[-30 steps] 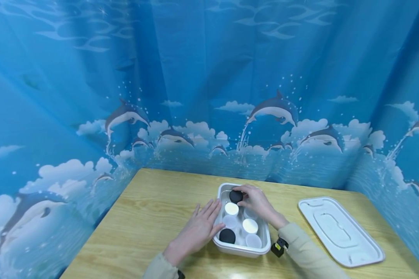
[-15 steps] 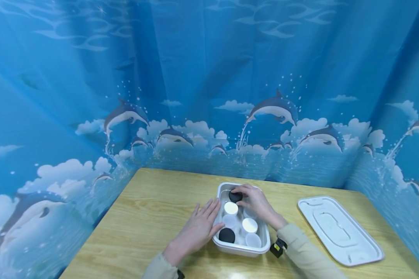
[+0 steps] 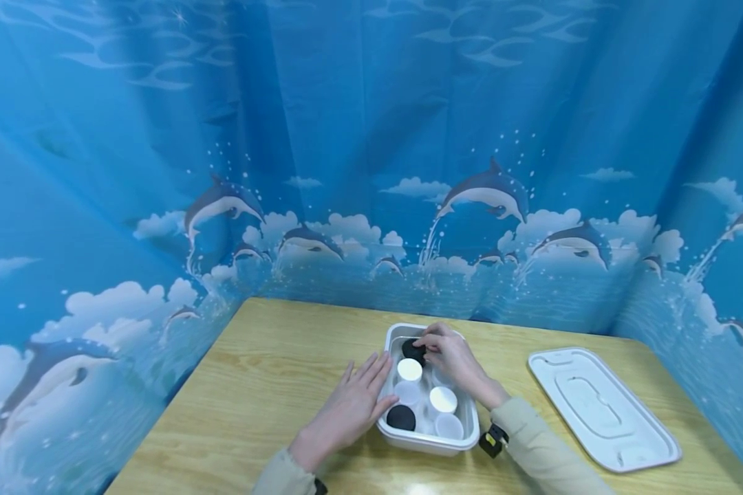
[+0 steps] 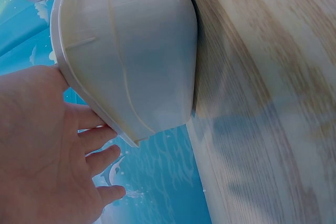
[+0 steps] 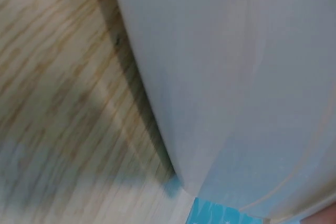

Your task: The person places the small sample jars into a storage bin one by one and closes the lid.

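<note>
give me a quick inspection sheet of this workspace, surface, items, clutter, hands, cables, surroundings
surface: wooden table, light grain, a glare spot at the near edge
job's things: white bin holding small jars with black, white and clear tops; black-lidded jar at the bin's far end
clutter: white bin lid lying flat on the table, to the right of the bin and apart from it
hands: right hand grips the black-lidded jar inside the bin; left hand rests flat with straight fingers against the bin's left wall
cables: nothing seen
surroundings: blue dolphin-print curtain closing in the table on three sides
</note>
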Demonstrator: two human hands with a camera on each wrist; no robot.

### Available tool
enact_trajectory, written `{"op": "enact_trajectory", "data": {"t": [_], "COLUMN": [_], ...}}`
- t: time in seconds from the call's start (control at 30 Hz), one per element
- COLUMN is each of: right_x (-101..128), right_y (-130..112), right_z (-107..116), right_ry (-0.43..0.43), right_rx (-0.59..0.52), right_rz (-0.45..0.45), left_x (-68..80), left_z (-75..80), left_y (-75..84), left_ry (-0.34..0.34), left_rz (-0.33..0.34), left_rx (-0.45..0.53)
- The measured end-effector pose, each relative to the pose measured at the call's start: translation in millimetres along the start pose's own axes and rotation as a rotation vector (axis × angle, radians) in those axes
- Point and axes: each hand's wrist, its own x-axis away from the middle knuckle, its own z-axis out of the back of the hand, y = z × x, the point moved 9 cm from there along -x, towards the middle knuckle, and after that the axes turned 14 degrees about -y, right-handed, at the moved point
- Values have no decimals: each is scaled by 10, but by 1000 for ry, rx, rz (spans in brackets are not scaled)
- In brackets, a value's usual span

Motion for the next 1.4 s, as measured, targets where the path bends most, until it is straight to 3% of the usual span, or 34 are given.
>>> {"op": "enact_trajectory", "data": {"t": [0.3, 0.7, 0.9, 1.1, 1.27, 1.4], "right_x": [54, 339, 608, 962, 1310, 1596], "right_y": [2, 146, 320, 537, 737, 902], "right_z": [23, 254, 419, 640, 857, 1019], "right_ry": [1, 71, 93, 79, 88, 92], "right_rx": [22, -286, -398, -587, -689, -702], "right_rz": [-5, -107, -222, -326, -379, -405], "left_x": [-21, -20, -3, 21, -64, -217], "left_z": [-3, 11, 117, 327, 466, 457], "left_y": [42, 27, 27, 293, 686, 994], "left_ry": [6, 32, 121, 275, 358, 318], "left_rz": [-13, -46, -66, -155, -245, -320], "left_rx": [-13, 55, 165, 316, 434, 616]}}
